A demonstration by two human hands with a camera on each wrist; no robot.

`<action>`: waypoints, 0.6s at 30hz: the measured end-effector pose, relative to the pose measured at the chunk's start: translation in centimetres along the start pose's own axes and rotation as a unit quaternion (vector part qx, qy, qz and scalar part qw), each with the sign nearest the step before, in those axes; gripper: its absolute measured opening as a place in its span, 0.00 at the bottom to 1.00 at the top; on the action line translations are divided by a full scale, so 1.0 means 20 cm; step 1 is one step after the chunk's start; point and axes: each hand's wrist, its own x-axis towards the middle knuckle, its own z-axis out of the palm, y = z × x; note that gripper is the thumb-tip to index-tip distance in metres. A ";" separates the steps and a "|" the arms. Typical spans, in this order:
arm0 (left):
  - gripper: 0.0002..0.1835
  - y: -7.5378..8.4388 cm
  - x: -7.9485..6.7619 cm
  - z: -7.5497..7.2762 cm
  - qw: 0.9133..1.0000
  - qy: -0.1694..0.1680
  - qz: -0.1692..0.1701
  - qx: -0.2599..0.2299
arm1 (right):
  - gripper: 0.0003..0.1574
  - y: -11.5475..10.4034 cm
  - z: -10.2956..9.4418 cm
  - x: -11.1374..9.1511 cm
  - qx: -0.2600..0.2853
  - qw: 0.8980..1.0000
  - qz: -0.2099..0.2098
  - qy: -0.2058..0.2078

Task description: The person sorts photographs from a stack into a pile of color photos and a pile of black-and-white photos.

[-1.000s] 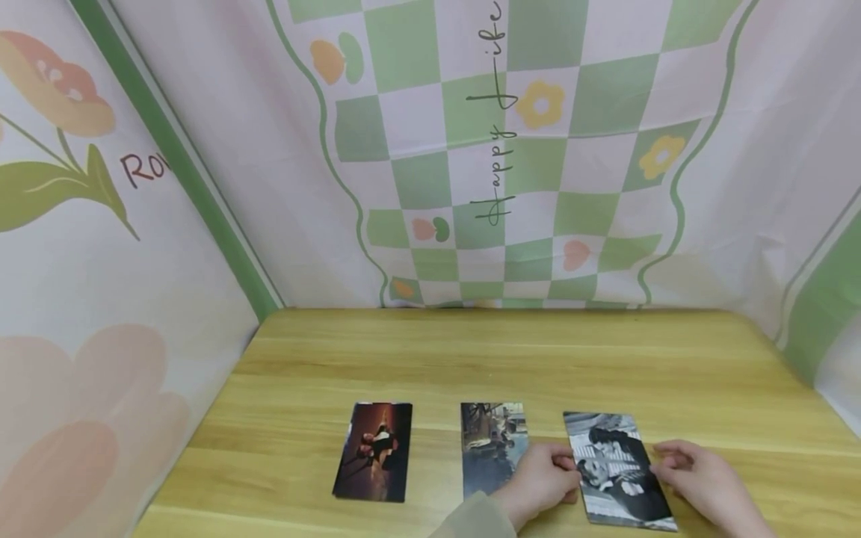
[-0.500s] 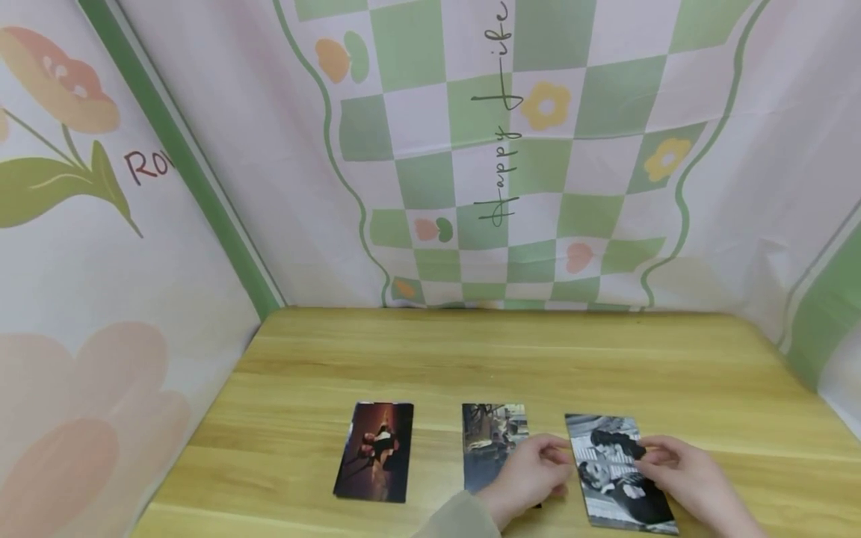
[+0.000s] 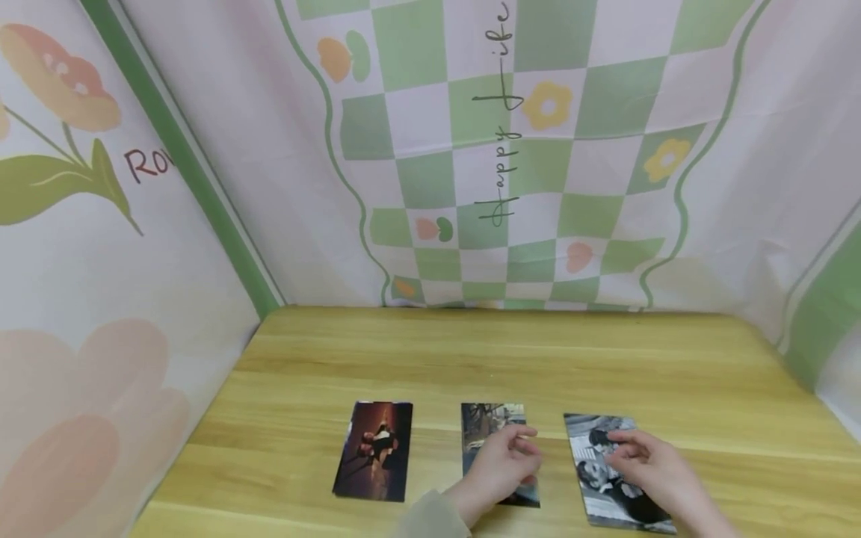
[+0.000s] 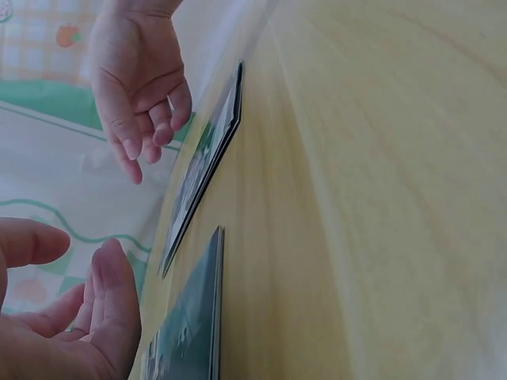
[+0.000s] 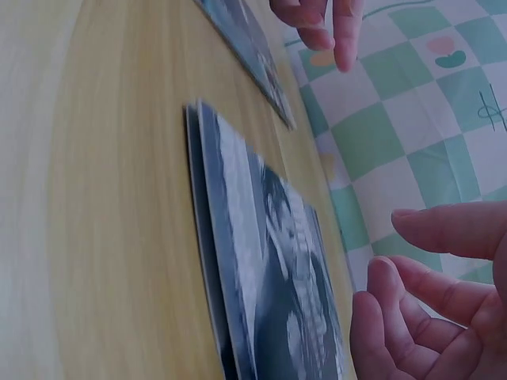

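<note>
Three flat piles of photo cards lie in a row on the wooden table. My left hand point(image 3: 499, 465) hovers over the middle pile point(image 3: 474, 427), a bluish street-like picture, partly covering it. Its fingers are loosely bent with a gap to the thumb, as the left wrist view shows. Above the right pile point(image 3: 593, 478), topped by a black-and-white picture of people, hangs my right hand point(image 3: 649, 465). In the right wrist view the right hand point(image 5: 436, 317) is apart from the cards, its thumb and fingers separated. Neither hand holds anything. The left pile point(image 3: 374, 452) has a dark reddish picture on top.
The wooden table point(image 3: 430, 351) reaches back to a green-and-white checked cloth point(image 3: 531, 179) hanging behind it. A flower-printed cloth point(image 3: 67, 284) hangs along the left side. The right pile's cards point(image 5: 210, 237) are slightly fanned at one edge.
My left hand has moved left, from the gap beside the right pile to over the middle pile. My right hand has come left from the right pile's edge to above it. The piles stay put.
</note>
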 end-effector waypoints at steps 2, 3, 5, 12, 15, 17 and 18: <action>0.20 0.00 -0.01 -0.02 1.000 -0.003 0.000 -0.007 | 0.30 -0.03 0.02 0.00 0.013 1.000 0.005 -0.005; 0.20 0.00 -0.01 -0.03 1.000 -0.004 0.000 -0.006 | 0.31 -0.04 0.03 0.00 0.021 1.000 0.011 -0.009; 0.19 0.00 -0.02 -0.06 1.000 -0.003 -0.001 -0.012 | 0.30 -0.07 0.05 0.01 0.032 0.999 0.009 -0.016; 0.17 -0.02 -0.03 -0.15 1.000 0.018 -0.002 -0.001 | 0.28 -0.15 0.13 0.03 0.072 0.997 0.005 -0.037; 0.17 -0.03 -0.05 -0.20 1.000 0.021 -0.009 -0.008 | 0.27 -0.17 0.16 0.04 0.101 0.994 0.013 -0.043; 0.17 -0.03 -0.06 -0.22 1.000 0.022 -0.016 -0.012 | 0.27 -0.18 0.18 0.04 0.117 0.992 0.015 -0.046; 0.17 -0.03 -0.06 -0.24 0.999 0.022 -0.021 -0.015 | 0.27 -0.19 0.19 0.04 0.119 0.992 0.014 -0.048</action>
